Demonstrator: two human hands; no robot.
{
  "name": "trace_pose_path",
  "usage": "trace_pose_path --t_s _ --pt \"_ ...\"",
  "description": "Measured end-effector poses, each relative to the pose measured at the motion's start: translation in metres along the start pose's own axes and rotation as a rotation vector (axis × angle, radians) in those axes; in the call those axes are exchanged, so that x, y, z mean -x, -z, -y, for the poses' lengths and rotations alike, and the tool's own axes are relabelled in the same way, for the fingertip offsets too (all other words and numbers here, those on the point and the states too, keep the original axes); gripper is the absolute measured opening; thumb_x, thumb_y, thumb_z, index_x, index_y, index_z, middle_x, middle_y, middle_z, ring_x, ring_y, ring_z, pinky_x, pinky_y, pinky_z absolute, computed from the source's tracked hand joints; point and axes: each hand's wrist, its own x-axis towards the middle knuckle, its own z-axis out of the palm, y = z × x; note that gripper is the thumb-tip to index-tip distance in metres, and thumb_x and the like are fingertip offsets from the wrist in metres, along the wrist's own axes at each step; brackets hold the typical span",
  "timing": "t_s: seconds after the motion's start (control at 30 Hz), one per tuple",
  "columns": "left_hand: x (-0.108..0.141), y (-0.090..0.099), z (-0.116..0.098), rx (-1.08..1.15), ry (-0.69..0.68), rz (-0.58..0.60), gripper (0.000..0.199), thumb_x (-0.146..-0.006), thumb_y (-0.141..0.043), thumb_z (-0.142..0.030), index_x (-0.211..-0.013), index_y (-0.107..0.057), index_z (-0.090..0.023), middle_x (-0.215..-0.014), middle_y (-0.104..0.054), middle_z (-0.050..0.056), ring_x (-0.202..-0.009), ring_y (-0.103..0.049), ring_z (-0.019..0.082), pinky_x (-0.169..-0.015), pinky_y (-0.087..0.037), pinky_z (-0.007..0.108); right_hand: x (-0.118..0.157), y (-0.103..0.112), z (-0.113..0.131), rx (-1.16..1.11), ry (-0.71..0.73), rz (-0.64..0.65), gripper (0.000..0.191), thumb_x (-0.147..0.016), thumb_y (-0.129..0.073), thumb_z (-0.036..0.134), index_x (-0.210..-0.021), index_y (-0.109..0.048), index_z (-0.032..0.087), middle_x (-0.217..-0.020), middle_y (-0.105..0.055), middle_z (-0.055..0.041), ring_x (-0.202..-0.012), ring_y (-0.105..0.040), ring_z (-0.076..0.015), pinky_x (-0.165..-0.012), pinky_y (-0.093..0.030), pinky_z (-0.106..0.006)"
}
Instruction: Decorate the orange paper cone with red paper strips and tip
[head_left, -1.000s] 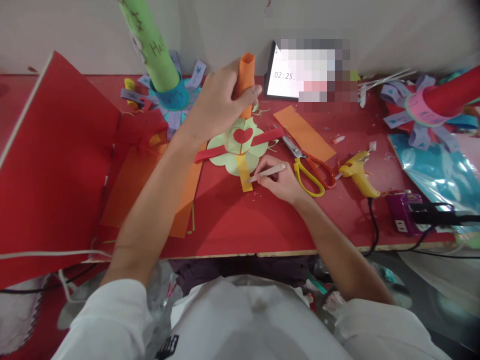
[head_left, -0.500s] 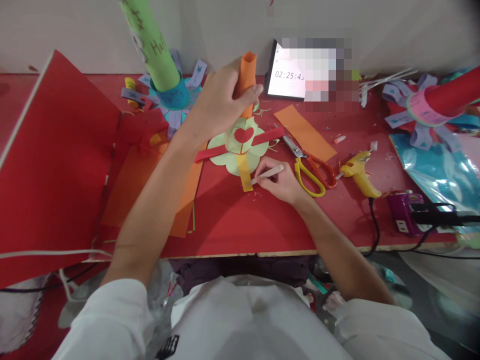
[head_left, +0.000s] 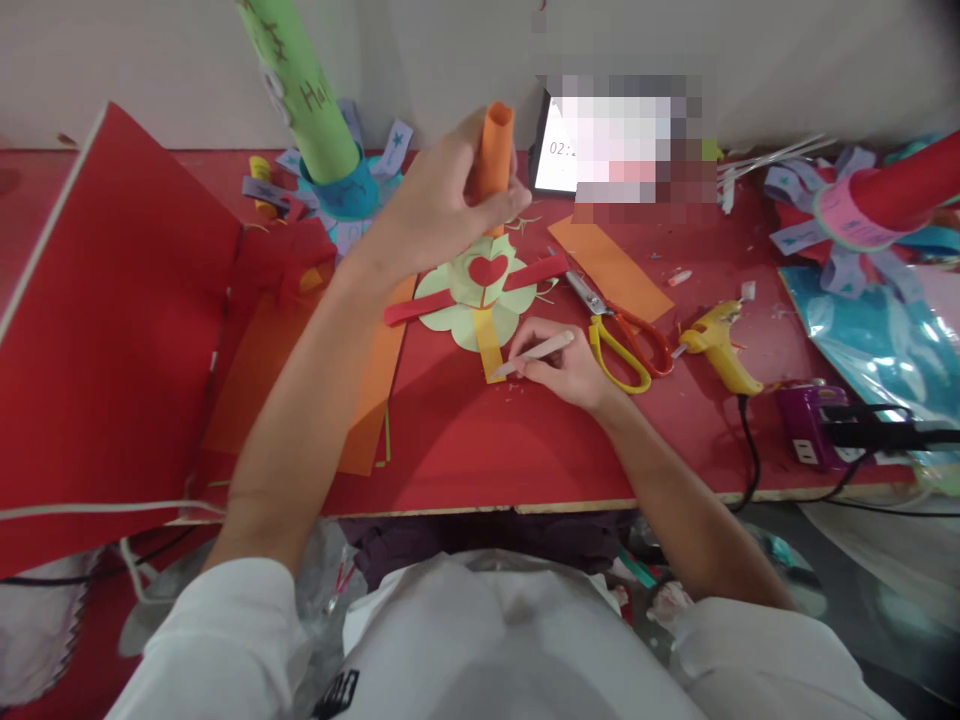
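My left hand (head_left: 450, 190) is wrapped round an orange paper tube (head_left: 496, 150) that rises from a pale green paper flower (head_left: 457, 325). A red paper heart (head_left: 488, 270) sits on the front of the flower's raised middle. Red strips (head_left: 541, 268) stick out to both sides, and a yellow strip (head_left: 490, 345) points toward me. My right hand (head_left: 559, 370) pinches a pale, slim pen-like stick (head_left: 546, 347), its tip at the yellow strip's near end. Scissors (head_left: 619, 365) with yellow and red handles lie just right of that hand.
A yellow glue gun (head_left: 721, 345) lies at the right, beside a purple power block (head_left: 810, 425). Orange paper sheets (head_left: 375, 420) lie under my left arm. A green paper tube (head_left: 319, 110) stands back left, near a tilted red board (head_left: 112, 330). A tablet (head_left: 551, 150) leans at the wall.
The stick's tip has shifted slightly left and down, onto the yellow strip's end, as my right hand moved a little. My left thumb has slid slightly right; the flower stays nearly in place.
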Motion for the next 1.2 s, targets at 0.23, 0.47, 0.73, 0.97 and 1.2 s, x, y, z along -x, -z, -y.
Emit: trace_pose_path --t_s 0.23,0.47,0.73,0.97,1.2 --pt "0.003 0.019 -0.010 0.162 -0.055 0.150 0.016 -0.096 -0.064 -0.014 -0.111 -0.065 -0.019 -0.112 -0.071 0.006 -0.108 -0.073 0.021 -0.093 -0.059 0.039 -0.001 0.003 -0.002 -0.143 0.038 -0.181 0.019 -0.084 -0.081 0.041 -0.080 -0.070 0.025 -0.065 -0.068 -0.0004 -0.056 -0.060 -0.0159 -0.049 -0.044 -0.030" --pt "-0.001 0.016 -0.028 -0.048 -0.148 -0.116 0.027 -0.086 -0.075 -0.010 -0.093 -0.051 -0.020 -0.089 -0.048 -0.001 -0.082 -0.052 0.013 -0.075 -0.045 0.029 0.001 0.016 -0.007 -0.194 0.166 -0.323 0.026 -0.088 -0.081 0.051 -0.084 -0.071 0.027 -0.065 -0.068 0.0003 -0.049 -0.055 -0.0144 -0.042 -0.041 -0.031" --pt "0.004 0.011 -0.032 -0.241 -0.024 -0.132 0.046 -0.081 -0.089 -0.013 -0.096 -0.047 -0.024 -0.083 -0.054 -0.006 -0.077 -0.055 0.014 -0.070 -0.038 0.030 0.001 0.022 0.000 -0.244 0.234 -0.384 0.025 -0.088 -0.082 0.049 -0.082 -0.072 0.027 -0.063 -0.067 0.0012 -0.047 -0.052 -0.0126 -0.040 -0.039 -0.028" --pt "0.009 0.027 -0.033 -0.022 0.087 0.186 0.024 -0.086 -0.071 0.000 -0.103 -0.070 -0.017 -0.106 -0.076 0.004 -0.104 -0.074 0.020 -0.088 -0.056 0.036 -0.001 0.022 -0.003 -0.240 0.226 -0.380 0.026 -0.089 -0.083 0.051 -0.083 -0.072 0.028 -0.065 -0.068 0.0012 -0.050 -0.056 -0.0135 -0.041 -0.043 -0.028" --pt "0.005 0.020 -0.044 -0.313 0.030 -0.065 0.032 -0.080 -0.090 -0.015 -0.089 -0.060 -0.023 -0.092 -0.068 0.000 -0.085 -0.066 0.020 -0.079 -0.049 0.039 -0.001 0.022 -0.006 -0.219 0.206 -0.382 0.029 -0.089 -0.084 0.053 -0.086 -0.072 0.028 -0.067 -0.067 0.0015 -0.051 -0.057 -0.0127 -0.042 -0.045 -0.027"
